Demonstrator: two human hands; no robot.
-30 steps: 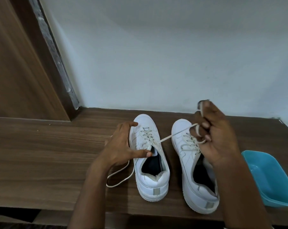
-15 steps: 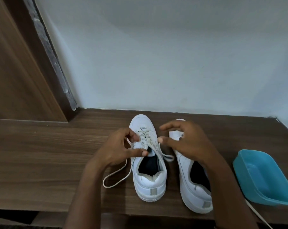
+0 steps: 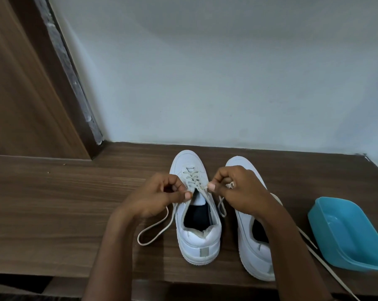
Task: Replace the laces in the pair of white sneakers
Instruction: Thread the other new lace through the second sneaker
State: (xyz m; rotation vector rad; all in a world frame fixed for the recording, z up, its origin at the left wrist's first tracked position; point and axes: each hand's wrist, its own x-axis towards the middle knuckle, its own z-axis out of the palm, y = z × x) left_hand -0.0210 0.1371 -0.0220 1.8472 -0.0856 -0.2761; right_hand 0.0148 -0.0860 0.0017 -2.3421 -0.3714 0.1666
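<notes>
That lace (image 3: 192, 177) is a thin, flat, off-white cord, limp as string and next to weightless. I'd judge it will flop and slip back through an eyelet unless it is taken close to its tip or right where it leaves the hole. Both hands have it that way: the left hand (image 3: 160, 193) has its fingers curled in and pinches one run between thumb and fingertip, and the right hand (image 3: 238, 190) pinches the other run just across the gap, one pinch on either side of the top eyelets. Straight beyond the grip the lace crosses in a tidy zigzag toward the toe of the laced sneaker (image 3: 198, 242), a clean white low-top with a chunky sole and a grey heel tab, its heel toward the person. From under the left pinch the slack falls into a long loop on the wooden shelf (image 3: 64, 203), and a smaller loop hangs below the right pinch. Just right of the grip, partly under the right forearm, stands the second sneaker (image 3: 252, 255). A loose lace (image 3: 330, 270) trails past it, beside a blue tub (image 3: 346, 233) well out from the hands
</notes>
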